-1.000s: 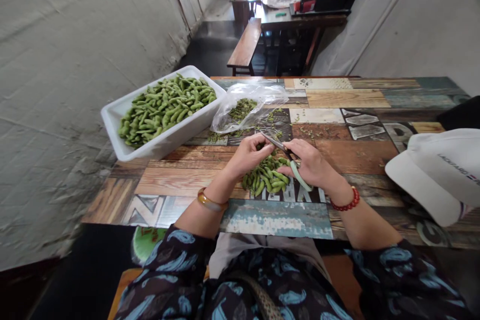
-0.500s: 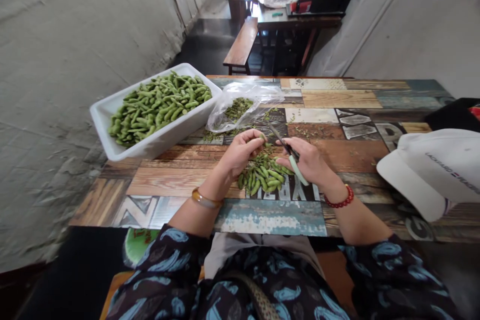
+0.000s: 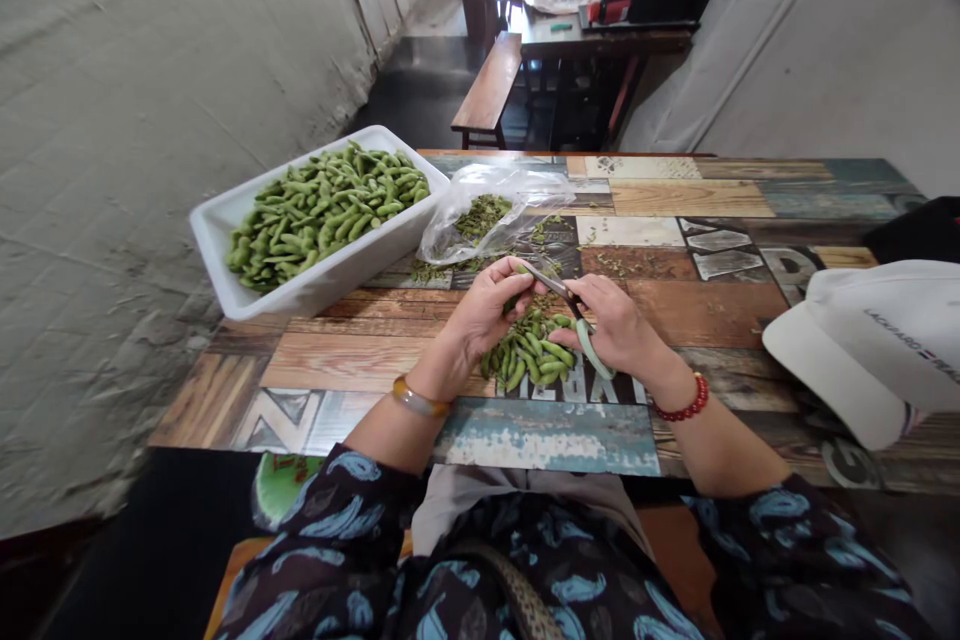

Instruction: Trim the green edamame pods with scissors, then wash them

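Pinched between the fingers of my left hand (image 3: 493, 305) is a green soybean pod, mostly hidden by the fingers. My right hand (image 3: 619, 320) is closed round scissors (image 3: 592, 350) with pale green handles. Their blades point left and reach the fingertips of my left hand, at the pod. Below both hands a small heap of soybean pods (image 3: 529, 355) lies on the patterned tabletop (image 3: 547, 435). Beyond them, a clear plastic bag (image 3: 442, 230) holds small green trimmings (image 3: 484, 215).
A white tub (image 3: 330, 295) piled with pods (image 3: 330, 210) stands at the left, near the wall. On the right lies a white cap (image 3: 862, 340). Loose scraps (image 3: 615, 265) dot the tabletop. A bench (image 3: 491, 85) and a cluttered second table (image 3: 600, 40) stand farther back.
The scissors have swung left and their blades now meet my left fingertips; before, they were apart. My left fingers have curled further over the pod. The view has shifted slightly.
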`<control>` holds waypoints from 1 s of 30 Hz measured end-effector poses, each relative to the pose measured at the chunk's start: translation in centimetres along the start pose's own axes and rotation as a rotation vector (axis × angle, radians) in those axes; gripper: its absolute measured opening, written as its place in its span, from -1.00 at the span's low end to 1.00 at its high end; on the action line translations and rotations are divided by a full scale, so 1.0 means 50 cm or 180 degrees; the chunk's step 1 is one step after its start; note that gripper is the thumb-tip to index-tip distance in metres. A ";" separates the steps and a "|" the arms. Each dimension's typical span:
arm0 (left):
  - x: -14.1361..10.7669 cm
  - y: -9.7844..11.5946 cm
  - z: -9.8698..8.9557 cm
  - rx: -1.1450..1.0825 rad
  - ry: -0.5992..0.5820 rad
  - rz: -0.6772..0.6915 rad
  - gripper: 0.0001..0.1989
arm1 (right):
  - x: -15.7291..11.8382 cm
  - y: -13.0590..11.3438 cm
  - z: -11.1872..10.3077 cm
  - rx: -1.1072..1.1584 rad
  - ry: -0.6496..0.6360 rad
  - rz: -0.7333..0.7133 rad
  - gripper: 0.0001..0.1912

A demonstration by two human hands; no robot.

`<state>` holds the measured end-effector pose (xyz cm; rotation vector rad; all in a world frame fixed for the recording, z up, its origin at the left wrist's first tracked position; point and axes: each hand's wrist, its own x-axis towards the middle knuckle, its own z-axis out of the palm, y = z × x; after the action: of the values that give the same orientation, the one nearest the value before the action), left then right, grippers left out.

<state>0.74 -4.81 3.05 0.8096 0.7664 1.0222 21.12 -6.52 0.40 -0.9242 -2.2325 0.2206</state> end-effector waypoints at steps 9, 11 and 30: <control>-0.006 0.001 0.003 0.0343 -0.0120 0.0134 -0.70 | 0.000 0.001 -0.002 0.0014 0.0075 -0.0010 -0.57; -0.006 0.001 0.004 0.0440 -0.0116 0.0122 -0.68 | 0.001 0.000 -0.004 0.0024 0.0069 0.0041 -0.58; 0.006 0.042 -0.034 0.0605 0.0122 0.0156 -0.76 | -0.001 0.025 -0.024 0.0037 0.0227 0.0500 -0.53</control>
<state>-1.48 -3.53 3.99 0.9780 0.8898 1.0214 22.62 -5.77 0.77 -1.0854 -2.0932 0.2679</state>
